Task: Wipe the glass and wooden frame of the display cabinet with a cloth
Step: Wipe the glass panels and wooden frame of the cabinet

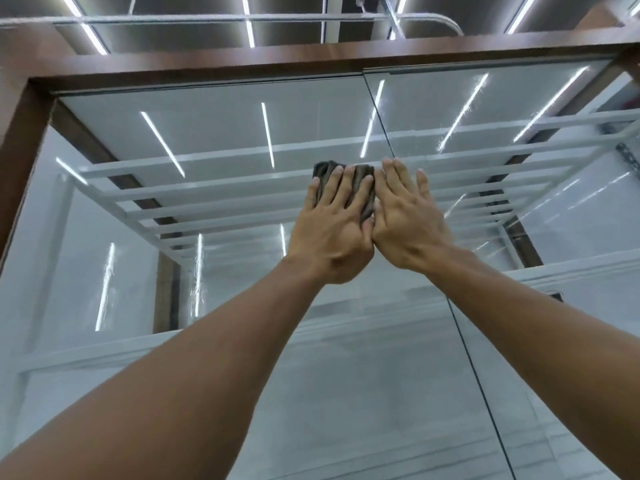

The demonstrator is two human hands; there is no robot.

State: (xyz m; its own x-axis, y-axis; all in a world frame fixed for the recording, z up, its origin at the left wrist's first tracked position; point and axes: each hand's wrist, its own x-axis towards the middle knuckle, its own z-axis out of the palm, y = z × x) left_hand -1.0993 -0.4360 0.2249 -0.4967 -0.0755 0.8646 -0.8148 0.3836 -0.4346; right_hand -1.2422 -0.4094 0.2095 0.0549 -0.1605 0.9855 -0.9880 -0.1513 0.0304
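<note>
Your left hand point(329, 233) is flat, fingers straight and spread, pressing a crumpled dark grey cloth point(325, 169) onto smooth reflective glass point(207, 133) by the panel seam. Your right hand point(407, 216) is flat too, holding nothing, on bare glass just beside the cloth. Both arms are raised. A glossy brown wooden frame point(207, 69) runs above.

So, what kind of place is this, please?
Probably a shop or showroom, though that is a guess. Tall glass doors in a wooden frame, white shelves behind them, long strip lights overhead. The left hand presses a cloth on the glass.
</note>
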